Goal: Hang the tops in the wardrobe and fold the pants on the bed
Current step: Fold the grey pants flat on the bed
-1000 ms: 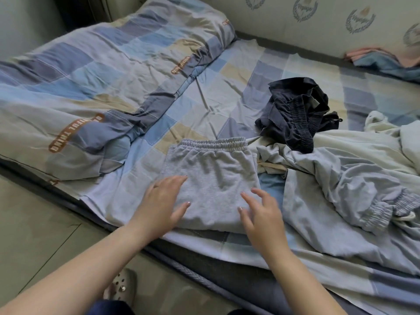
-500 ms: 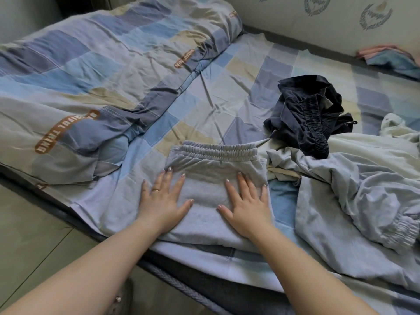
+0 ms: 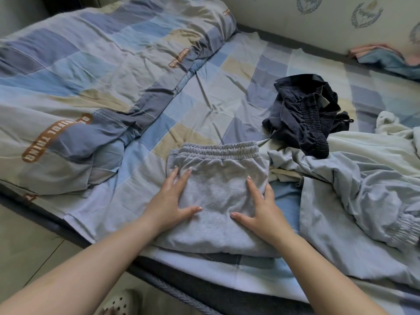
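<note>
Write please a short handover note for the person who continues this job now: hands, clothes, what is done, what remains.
Left hand and right hand: both flat, fingers straight, pressing the folded grey pants near the bed's front edge.
Done: grey pants folded, waistband away from you.
Left: dark navy garment, crumpled, further back on the right; light blue-grey garment and cream garment, spread unfolded on the right.
No wardrobe in view.

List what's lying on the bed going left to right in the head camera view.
Rolled patchwork quilt → folded grey pants with the left hand and right hand pressed flat on them → crumpled dark navy pants → spread pale blue-grey pants.
</note>
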